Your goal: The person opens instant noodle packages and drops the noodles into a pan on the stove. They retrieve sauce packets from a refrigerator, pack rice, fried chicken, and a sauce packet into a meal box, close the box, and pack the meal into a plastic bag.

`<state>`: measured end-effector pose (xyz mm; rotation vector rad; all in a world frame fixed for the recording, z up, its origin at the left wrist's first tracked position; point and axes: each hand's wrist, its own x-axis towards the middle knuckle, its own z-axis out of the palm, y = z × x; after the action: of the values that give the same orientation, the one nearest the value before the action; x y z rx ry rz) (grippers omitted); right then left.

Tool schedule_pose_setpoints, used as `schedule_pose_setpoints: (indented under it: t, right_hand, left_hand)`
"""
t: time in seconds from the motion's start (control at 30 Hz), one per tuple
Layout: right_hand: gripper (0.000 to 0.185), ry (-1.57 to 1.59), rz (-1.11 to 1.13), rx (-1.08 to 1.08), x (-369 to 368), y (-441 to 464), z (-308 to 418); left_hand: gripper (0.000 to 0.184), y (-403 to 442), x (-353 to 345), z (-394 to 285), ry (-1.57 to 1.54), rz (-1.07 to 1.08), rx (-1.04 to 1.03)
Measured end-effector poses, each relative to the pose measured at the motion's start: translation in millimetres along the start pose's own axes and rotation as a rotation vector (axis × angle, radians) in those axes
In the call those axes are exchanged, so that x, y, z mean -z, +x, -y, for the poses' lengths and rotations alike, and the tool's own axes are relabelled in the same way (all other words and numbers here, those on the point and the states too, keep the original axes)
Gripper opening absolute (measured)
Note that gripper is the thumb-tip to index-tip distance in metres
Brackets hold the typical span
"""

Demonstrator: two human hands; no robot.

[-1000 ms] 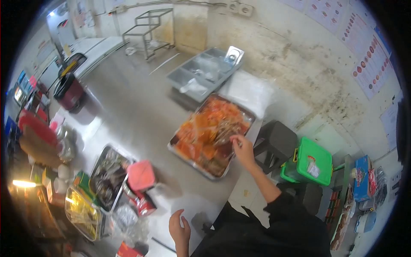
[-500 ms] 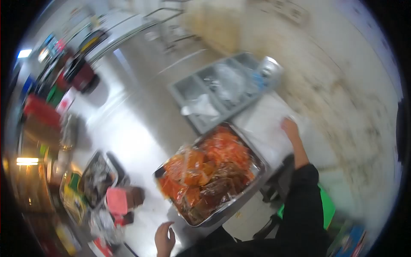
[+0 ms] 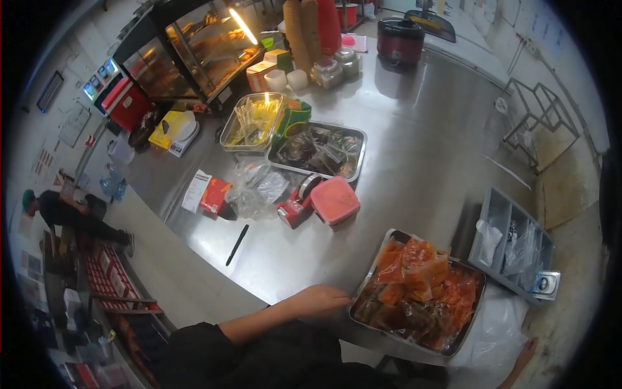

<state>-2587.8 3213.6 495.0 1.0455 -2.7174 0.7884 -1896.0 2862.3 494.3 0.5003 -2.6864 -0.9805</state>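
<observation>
A metal tray [image 3: 468,337] piled with clear plastic packets of orange-red and brown food [image 3: 414,275] stands at the front of the steel table. My left hand [image 3: 324,300] is closed at the tray's left rim, its fingertips against the edge. Low on the right, my right hand [image 3: 528,353] is beside a thin white plastic bag [image 3: 495,321] lying right of the tray. It is seen narrowly from the side, and whether it grips the bag cannot be made out.
A grey divided bin [image 3: 483,243] with plastic bags stands behind the tray. On the steel table [image 3: 414,162] are a pink-lidded tub [image 3: 335,200], a black pen [image 3: 238,245], another tray of packets [image 3: 359,152], a cooker [image 3: 400,42] and a heated display case [image 3: 194,55]. A person [image 3: 78,211] stands far left.
My view has swung left, bringing the display case and far person into sight. My left hand, apart from the tray before, is now at its rim. My right hand is lower in view.
</observation>
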Motion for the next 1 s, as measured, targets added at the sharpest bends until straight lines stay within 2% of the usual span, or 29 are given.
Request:
schedule_pose_setpoints:
  t: [0.07, 0.13, 0.2, 0.27, 0.33, 0.4, 0.43, 0.47, 0.5, 0.57, 0.6, 0.63, 0.67, 0.73, 0.8, 0.83, 0.87, 0.9, 0.93, 0.97, 1.0]
  right_hand:
    - [0.032, -0.269, -0.411, 0.051, 26, 20, -14]
    - [0.043, -0.242, -0.378, -0.167, 53, 45, -34]
    - [0.046, -0.378, -0.472, 0.059, 78, 70, -32]
    - [0.047, -0.59, 0.143, -0.445, 90, 68, 117]
    - [0.048, -0.293, 0.019, 0.088, 86, 127, -24]
    - [0.045, -0.212, 0.451, -0.083, 97, 124, 6]
    - [0.05, -1.056, 0.615, 0.188, 99, 137, 15]
    - [0.056, -0.937, 0.166, 0.113, 91, 148, -31]
    - [0.056, -0.697, -0.023, 0.022, 103, 104, 85]
    - [0.054, -0.612, -0.183, 0.038, 117, 82, 190]
    - [0.048, -0.688, -0.12, -0.062, 124, 75, 255]
    - [0.048, -0.663, -0.226, -0.033, 126, 74, 276]
    - [0.051, -0.685, -0.217, -0.023, 130, 71, 303]
    - [0.051, -0.499, -0.092, -0.073, 135, 58, 356]
    - [0.055, -0.294, 0.087, -0.032, 127, 37, 405]
    - [0.056, -0.212, 0.189, 0.017, 119, 20, 430]
    - [0.057, -0.129, 0.292, 0.074, 108, -7, 458]
    - [0.06, -0.062, 0.48, 0.152, 94, -35, 487]
    - [0.061, -0.056, 0.659, 0.312, 88, -69, 515]
    - [0.056, 0.008, 0.69, 0.512, 67, -98, 520]
    - [0.043, 0.109, 0.751, 0.609, 67, -131, 553]
  left_hand:
    - [0.032, -14, -1, -1, 0.012, 0.0, 0.007]
    - [0.032, -27, 1, 1, 0.019, -0.011, 0.001]
    - [0.033, -38, 9, 2, 0.032, -0.028, -0.003]
    - [0.031, -44, 22, 2, 0.057, -0.073, -0.029]
    - [0.03, -53, 31, 2, 0.042, -0.139, -0.049]
    - [0.027, -62, 40, 4, 0.05, -0.201, -0.038]
    - [0.026, -68, 41, 6, 0.062, -0.204, -0.042]
    - [0.026, -70, 45, 5, 0.077, -0.208, -0.045]
    - [0.025, -70, 46, 6, 0.054, -0.182, -0.016]
    - [0.023, -65, 49, -4, 0.022, -0.221, 0.032]
    - [0.023, -56, 44, -7, 0.003, -0.187, -0.03]
    - [0.023, -48, 41, -8, -0.059, -0.193, -0.016]
    - [0.024, -42, 41, -10, -0.115, -0.205, 0.015]
    - [0.023, -10, 42, -26, -0.174, -0.25, -0.063]
    - [0.024, 31, 42, -46, -0.216, -0.347, -0.169]
    - [0.035, 49, 43, -55, -0.271, -0.307, -0.13]
    - [0.052, 74, 59, -90, -0.346, -0.42, -0.253]
    - [0.069, 87, 63, -112, -0.37, -0.576, -0.238]
    - [0.066, 101, 63, -128, -0.384, -0.656, -0.317]
    - [0.065, 104, 68, -122, -0.371, -0.71, -0.344]
    - [0.063, 106, 73, -117, -0.357, -0.764, -0.369]
